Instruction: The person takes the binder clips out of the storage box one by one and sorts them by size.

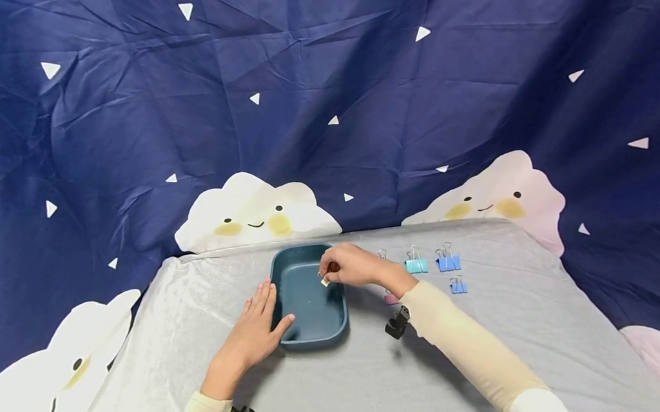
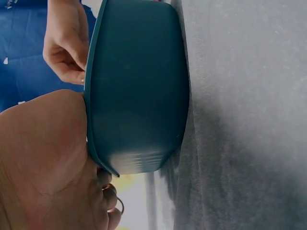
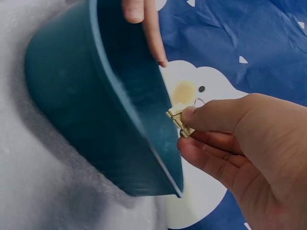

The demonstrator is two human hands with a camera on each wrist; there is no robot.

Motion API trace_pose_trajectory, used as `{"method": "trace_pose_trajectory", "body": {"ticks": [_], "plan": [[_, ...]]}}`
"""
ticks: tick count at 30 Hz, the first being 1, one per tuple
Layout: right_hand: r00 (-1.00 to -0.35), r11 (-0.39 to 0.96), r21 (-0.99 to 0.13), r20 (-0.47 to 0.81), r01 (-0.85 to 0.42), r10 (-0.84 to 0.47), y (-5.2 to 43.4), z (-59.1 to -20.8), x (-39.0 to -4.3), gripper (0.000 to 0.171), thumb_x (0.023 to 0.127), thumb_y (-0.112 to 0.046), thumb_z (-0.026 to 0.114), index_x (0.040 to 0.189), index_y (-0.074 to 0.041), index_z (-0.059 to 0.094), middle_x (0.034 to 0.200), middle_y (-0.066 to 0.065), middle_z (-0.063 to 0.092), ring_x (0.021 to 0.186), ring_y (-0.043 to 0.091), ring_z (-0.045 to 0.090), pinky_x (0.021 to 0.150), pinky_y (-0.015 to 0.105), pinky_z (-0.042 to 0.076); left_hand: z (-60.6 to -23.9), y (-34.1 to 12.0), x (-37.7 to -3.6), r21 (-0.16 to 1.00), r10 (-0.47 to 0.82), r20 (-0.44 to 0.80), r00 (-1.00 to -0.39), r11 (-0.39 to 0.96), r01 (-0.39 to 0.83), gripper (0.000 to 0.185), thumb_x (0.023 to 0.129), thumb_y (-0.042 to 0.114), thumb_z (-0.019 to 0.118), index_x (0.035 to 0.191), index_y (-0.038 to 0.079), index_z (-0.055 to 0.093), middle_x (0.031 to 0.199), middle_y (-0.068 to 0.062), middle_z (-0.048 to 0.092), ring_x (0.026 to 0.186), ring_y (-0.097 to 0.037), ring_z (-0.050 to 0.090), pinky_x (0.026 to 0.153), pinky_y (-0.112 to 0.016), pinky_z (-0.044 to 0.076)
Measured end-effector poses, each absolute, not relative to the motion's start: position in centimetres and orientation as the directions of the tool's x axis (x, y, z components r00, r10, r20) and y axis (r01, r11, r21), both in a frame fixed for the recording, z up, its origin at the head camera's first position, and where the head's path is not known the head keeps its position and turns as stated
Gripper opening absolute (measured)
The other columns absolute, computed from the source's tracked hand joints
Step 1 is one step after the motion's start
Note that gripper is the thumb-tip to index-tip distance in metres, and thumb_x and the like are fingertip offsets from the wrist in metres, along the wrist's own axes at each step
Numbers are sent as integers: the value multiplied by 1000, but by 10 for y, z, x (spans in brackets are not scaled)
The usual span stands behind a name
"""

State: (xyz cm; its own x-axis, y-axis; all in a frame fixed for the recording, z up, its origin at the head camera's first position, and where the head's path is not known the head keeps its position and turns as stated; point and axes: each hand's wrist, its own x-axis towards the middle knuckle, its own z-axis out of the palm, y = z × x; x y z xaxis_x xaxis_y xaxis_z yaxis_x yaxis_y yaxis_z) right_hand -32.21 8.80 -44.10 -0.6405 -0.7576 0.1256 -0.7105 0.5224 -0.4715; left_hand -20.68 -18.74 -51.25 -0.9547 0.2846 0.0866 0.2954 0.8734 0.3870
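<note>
A dark teal plastic tub (image 1: 312,344) with rounded corners stands on the grey cloth. My left hand (image 1: 255,333) lies along its left rim, fingers straight, thumb over the near left edge. Above the tub's right side, my right hand (image 1: 351,266) pinches a small yellow binder clip (image 3: 181,122) between thumb and fingers. One wire handle of that clip sticks out past the thumb in the right wrist view. In the left wrist view, the tub's outer wall (image 2: 139,86) fills the middle, with the right hand (image 2: 67,48) beyond its rim.
Right of the tub lie a turquoise binder clip (image 1: 416,265), a large blue binder clip (image 1: 448,262) and a smaller blue one (image 1: 458,286). A pink clip (image 1: 391,297) is partly hidden by the right arm. A navy curtain (image 1: 322,103) hangs behind the cloth-covered surface (image 1: 198,300).
</note>
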Motion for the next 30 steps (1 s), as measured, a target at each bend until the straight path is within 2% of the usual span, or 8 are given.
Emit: {"method": "trace_pose_trajectory", "body": {"ticks": [6,15,21,30], "plan": [[-663,529,-474,171,-704,-728,101,-435,-320,7,96,-8,75,98,-12,80,94,-5,78,83,0,69,80,20,58,-511,-187,-207,376,287,97,-953,876,302,87,110,51,53,167,-6,21,177,-24,17,165,-42,17,132,-63,17],[-664,532,-438,237,-725,-709,125,-427,-313,10,93,-5,73,94,-13,79,93,-3,77,82,7,68,78,25,58,-512,-188,-207,367,290,103,-952,878,307,91,109,61,46,167,-5,22,178,-23,17,165,-42,17,132,-64,16],[-681,553,-421,265,-719,-683,146,-424,-307,11,92,-5,74,94,-15,78,92,-2,76,82,8,65,79,28,57,-514,-188,-207,352,285,102,-953,886,302,90,109,58,49,168,-5,21,178,-22,16,166,-40,16,133,-63,17],[-740,584,-481,244,-654,-627,178,-423,-297,9,96,-6,74,97,-14,79,89,-8,74,79,4,65,75,27,57,-502,-184,-204,368,283,55,-958,886,283,87,109,49,55,167,-7,21,178,-24,14,166,-42,14,133,-64,16]]}}
